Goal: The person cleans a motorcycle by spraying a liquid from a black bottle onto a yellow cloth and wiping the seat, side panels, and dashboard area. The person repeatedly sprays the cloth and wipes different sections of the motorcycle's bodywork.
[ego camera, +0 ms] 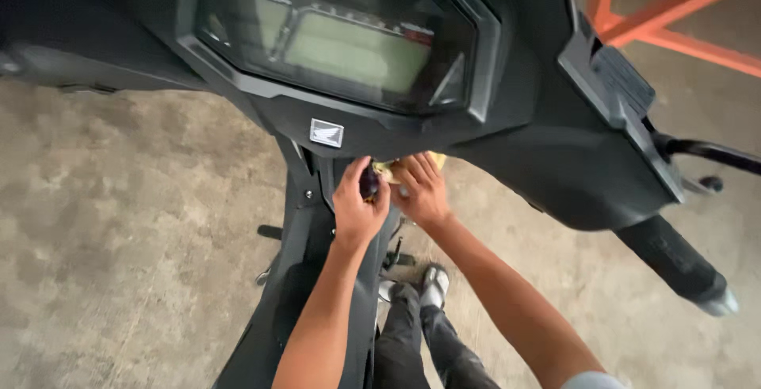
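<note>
I look down over a black scooter's handlebar cover with its digital instrument panel (341, 40). Both my hands reach under the cover at the steering column. My left hand (358, 207) is closed around a small dark part between its fingers. My right hand (420, 191) is pressed against a yellowish cloth (388, 169) just below the cover; most of the cloth is hidden. The two hands touch each other.
The right handlebar grip (674, 262) and brake lever (705, 151) stick out at the right. The scooter's black body (301, 278) runs down between my arms. My dark trouser legs and sandalled foot (432, 286) stand on the concrete floor (119, 238). An orange metal frame (674, 17) is top right.
</note>
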